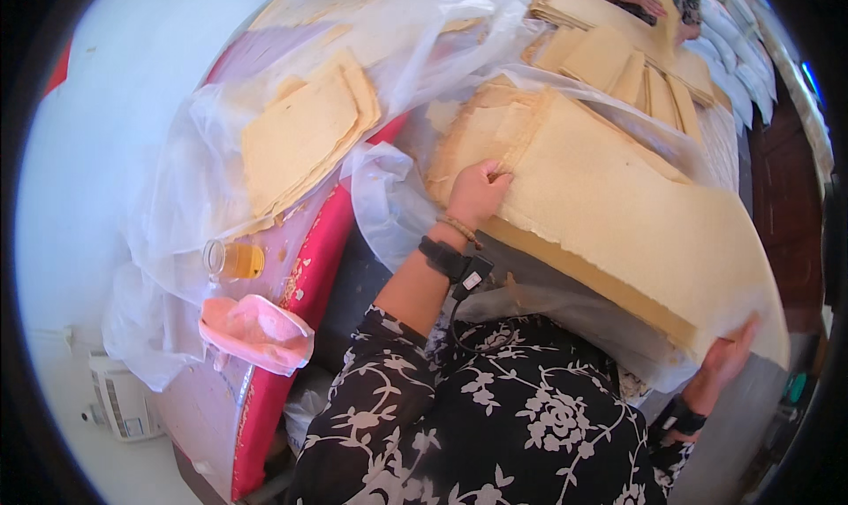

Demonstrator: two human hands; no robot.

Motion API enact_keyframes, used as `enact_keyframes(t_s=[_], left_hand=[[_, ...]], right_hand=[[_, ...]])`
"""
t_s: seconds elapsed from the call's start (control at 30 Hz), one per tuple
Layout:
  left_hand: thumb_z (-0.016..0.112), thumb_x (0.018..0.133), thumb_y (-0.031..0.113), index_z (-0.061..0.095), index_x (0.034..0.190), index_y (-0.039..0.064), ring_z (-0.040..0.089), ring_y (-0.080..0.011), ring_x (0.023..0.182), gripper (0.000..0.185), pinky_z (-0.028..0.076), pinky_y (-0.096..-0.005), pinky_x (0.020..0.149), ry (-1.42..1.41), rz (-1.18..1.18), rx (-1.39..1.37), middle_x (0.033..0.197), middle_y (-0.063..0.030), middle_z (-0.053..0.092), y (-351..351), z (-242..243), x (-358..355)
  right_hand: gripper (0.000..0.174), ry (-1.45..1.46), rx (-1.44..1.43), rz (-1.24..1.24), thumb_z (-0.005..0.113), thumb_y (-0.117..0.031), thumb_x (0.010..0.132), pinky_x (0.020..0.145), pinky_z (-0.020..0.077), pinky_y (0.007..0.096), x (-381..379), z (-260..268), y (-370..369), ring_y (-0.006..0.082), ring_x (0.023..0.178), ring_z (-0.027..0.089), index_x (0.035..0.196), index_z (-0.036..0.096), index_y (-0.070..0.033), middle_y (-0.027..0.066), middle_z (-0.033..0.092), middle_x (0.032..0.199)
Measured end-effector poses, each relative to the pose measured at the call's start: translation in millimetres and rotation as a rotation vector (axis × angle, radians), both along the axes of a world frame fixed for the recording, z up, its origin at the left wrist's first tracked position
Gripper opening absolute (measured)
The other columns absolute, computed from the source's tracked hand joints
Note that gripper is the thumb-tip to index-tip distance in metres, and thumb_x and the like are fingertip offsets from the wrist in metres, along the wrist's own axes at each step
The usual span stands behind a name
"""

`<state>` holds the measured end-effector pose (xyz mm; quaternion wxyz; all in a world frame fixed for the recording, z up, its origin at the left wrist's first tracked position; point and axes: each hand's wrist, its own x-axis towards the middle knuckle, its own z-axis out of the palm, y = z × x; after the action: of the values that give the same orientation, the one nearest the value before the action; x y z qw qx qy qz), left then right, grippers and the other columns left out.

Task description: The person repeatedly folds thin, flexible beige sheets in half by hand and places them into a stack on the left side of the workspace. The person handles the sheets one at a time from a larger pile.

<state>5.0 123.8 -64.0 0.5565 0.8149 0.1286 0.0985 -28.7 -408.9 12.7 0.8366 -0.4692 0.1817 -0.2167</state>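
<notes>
A large stack of thin tan sheets [596, 187] lies before me on plastic film, its long side towards my lap. My left hand [480, 190] pinches the near edge of the top sheet between thumb and bent fingers, at the sheet's left part. By the right end, my right hand [729, 352] touches the sheet's near right edge with its fingers extended; part of that hand is blurred, and whether it grips is not plain. The sheet's right end bends out past the stack.
Left, a pile of tan sheets [305, 140], a glass jar of amber liquid [242, 260] and a pink cloth [255, 333] rest on a red-edged table [318, 240]. Beyond, folded tan sheets [596, 57] lie near another person's hand [652, 2] holding a sheet. White sacks [729, 48] are stacked at the upper right.
</notes>
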Motion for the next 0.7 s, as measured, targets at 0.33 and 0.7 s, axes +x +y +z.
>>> enact_keyframes(t_s=[0.33, 0.7], left_hand=[[0.067, 0.098, 0.030, 0.074, 0.108, 0.008, 0.073, -0.0367, 0.092, 0.025, 0.058, -0.0447, 0.083, -0.340, 0.341, 0.451, 0.099, -0.0168, 0.076, 83, 70, -42], [0.067, 0.095, 0.051, 0.076, 0.126, 0.007, 0.069, -0.0371, 0.118, 0.054, 0.055, -0.0459, 0.101, 0.159, 0.477, 0.606, 0.124, -0.0192, 0.075, 275, 30, -29]], right_hand=[[0.038, 0.410, 0.161, 0.034, 0.055, -0.027, 0.112, 0.108, 0.0585, 0.0461, -11, -97, -20, 0.0297, 0.127, 0.067, 0.142, 0.060, -0.004, 0.0144, 0.068, 0.141], [0.037, 0.393, 0.070, 0.124, 0.058, -0.030, 0.112, 0.101, 0.0620, 0.0414, -16, -116, -43, 0.0265, 0.120, 0.071, 0.137, 0.063, -0.005, 0.0132, 0.073, 0.131]])
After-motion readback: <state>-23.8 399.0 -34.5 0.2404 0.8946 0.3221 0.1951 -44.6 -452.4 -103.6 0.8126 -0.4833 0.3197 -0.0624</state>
